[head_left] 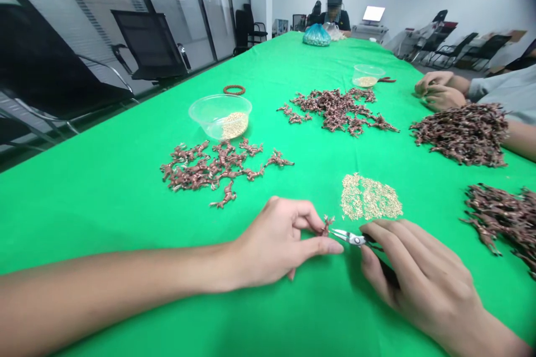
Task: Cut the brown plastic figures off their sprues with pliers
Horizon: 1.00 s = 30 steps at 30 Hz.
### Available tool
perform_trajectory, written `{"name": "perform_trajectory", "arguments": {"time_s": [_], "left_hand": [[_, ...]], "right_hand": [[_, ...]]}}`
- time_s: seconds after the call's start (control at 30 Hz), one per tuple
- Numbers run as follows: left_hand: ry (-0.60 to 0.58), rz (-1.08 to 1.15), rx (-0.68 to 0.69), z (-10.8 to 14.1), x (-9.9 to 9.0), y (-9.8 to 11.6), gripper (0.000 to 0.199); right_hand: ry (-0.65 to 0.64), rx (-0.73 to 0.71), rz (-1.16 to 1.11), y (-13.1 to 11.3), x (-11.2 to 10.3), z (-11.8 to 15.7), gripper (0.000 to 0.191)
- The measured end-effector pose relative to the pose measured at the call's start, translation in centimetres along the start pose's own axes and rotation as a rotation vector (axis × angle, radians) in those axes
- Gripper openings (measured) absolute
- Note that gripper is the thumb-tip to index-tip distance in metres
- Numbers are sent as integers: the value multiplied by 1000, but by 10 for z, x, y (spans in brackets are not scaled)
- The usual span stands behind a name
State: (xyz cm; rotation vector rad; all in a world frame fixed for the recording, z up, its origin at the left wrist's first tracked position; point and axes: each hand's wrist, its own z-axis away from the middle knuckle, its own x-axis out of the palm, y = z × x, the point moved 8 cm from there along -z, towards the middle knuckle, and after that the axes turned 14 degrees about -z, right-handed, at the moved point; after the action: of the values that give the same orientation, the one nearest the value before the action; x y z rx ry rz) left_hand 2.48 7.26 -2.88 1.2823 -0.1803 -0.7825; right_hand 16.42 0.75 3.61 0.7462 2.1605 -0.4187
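My left hand [280, 240] pinches a small brown animal figurine [326, 226] between thumb and fingers, near the middle of the view. From the right, my right hand [422, 273] grips small pliers [354, 239] with dark handles. Their silver jaws point left, and the tip is at the figurine; whether it touches is too small to tell. Just beyond my right hand lies a flat patch of tiny gold-coloured pieces [372, 198]. A loose group of brown figurines [209, 167] lies beyond my left hand.
On the green cloth [125, 201] stand a clear bowl [201, 117] and a farther bowl [360, 75]. More figurine piles [335, 109] lie ahead and at right [464, 134]. Another person's hands [444, 92] are at the right edge. Someone sits at the far end.
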Motion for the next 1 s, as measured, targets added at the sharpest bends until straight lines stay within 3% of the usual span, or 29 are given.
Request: {"name": "perform_trajectory", "arguments": {"time_s": [0.63, 0.77, 1.0], "left_hand": [[3, -8, 51, 0, 0, 1, 36], [17, -71, 122, 2, -2, 8, 33], [153, -278, 280, 9, -10, 26, 33]], "right_hand": [[3, -47, 25, -8, 0, 0, 18], [-10, 135, -114, -1, 0, -4, 5], [-134, 732, -618, 29, 20, 11, 38]]}}
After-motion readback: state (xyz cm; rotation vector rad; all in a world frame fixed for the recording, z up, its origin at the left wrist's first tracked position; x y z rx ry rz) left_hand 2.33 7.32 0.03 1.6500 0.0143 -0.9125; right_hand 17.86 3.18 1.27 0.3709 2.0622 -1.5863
